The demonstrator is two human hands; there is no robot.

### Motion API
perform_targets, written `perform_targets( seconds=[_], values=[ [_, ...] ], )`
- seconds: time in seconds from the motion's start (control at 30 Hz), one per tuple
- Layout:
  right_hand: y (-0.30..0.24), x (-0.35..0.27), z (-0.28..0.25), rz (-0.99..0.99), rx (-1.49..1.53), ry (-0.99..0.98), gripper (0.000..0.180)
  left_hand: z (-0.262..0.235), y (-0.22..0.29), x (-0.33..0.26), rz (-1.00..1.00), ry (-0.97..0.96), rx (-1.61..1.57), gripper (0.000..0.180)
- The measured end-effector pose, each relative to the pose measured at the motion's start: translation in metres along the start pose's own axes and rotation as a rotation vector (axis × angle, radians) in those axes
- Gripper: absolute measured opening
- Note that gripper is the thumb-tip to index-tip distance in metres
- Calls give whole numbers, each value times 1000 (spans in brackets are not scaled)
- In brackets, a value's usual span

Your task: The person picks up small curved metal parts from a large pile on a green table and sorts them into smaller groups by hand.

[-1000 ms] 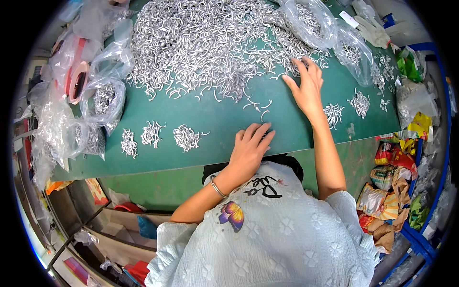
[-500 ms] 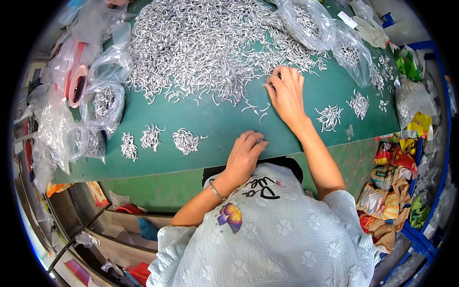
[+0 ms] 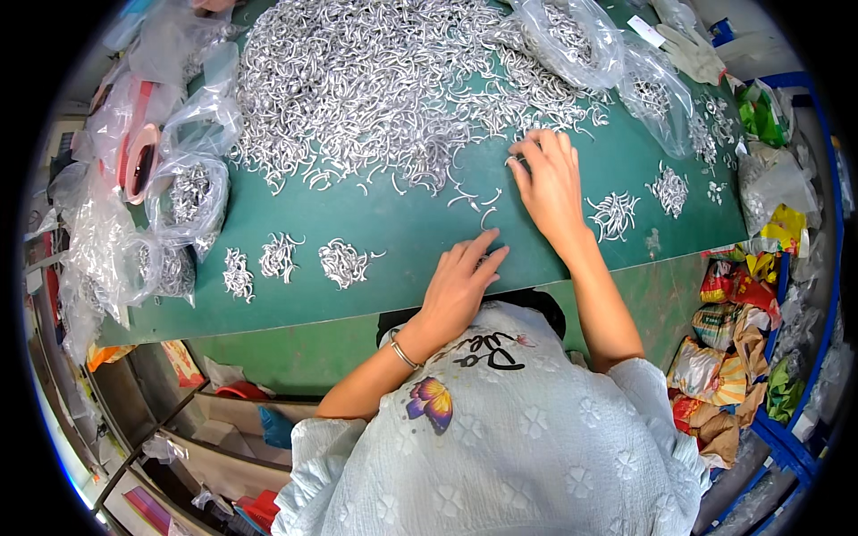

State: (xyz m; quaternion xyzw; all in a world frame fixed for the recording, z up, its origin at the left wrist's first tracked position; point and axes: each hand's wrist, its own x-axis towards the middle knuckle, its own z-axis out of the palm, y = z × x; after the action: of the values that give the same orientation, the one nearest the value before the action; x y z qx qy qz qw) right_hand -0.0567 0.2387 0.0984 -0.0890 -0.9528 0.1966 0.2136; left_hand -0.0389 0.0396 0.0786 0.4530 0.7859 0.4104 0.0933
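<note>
A large heap of small curved silver pieces (image 3: pixel 357 89) covers the far part of the green table (image 3: pixel 429 223). My right hand (image 3: pixel 550 188) is at the heap's right front edge, thumb and forefinger pinched around one small curved silver piece (image 3: pixel 512 161). Near the front edge, my left hand (image 3: pixel 460 281) lies low over the table with its fingers apart; a bit of silver shows beneath them, mostly hidden. Just beyond its fingertips lie a few loose curved pieces (image 3: pixel 487 217).
Small piles sit at left (image 3: pixel 344 263) and right (image 3: pixel 614 216) of my hands. Clear plastic bags of pieces (image 3: pixel 189 196) stand at left, with another bag (image 3: pixel 572 45) at the far right. Colourful packets (image 3: pixel 715 375) fill a blue-framed rack at right.
My right hand has shifted slightly right and nearer, away from the heap's edge. The left hand's fingers have spread and reached a little farther forward.
</note>
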Motion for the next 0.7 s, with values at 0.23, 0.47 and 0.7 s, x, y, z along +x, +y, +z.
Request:
perform_targets(
  seconds=[0.23,0.47,0.7],
  values=[
    [2,-26,-2,-59,-25,-146,12,3,-6,-3,36,-44,42,36],
    [5,-25,-6,-151,42,-190,10,2,-4,-1,43,-2,25,33],
    [-12,-47,-26,-127,148,-529,6,6,-5,-4,15,66,-7,38]
  ],
)
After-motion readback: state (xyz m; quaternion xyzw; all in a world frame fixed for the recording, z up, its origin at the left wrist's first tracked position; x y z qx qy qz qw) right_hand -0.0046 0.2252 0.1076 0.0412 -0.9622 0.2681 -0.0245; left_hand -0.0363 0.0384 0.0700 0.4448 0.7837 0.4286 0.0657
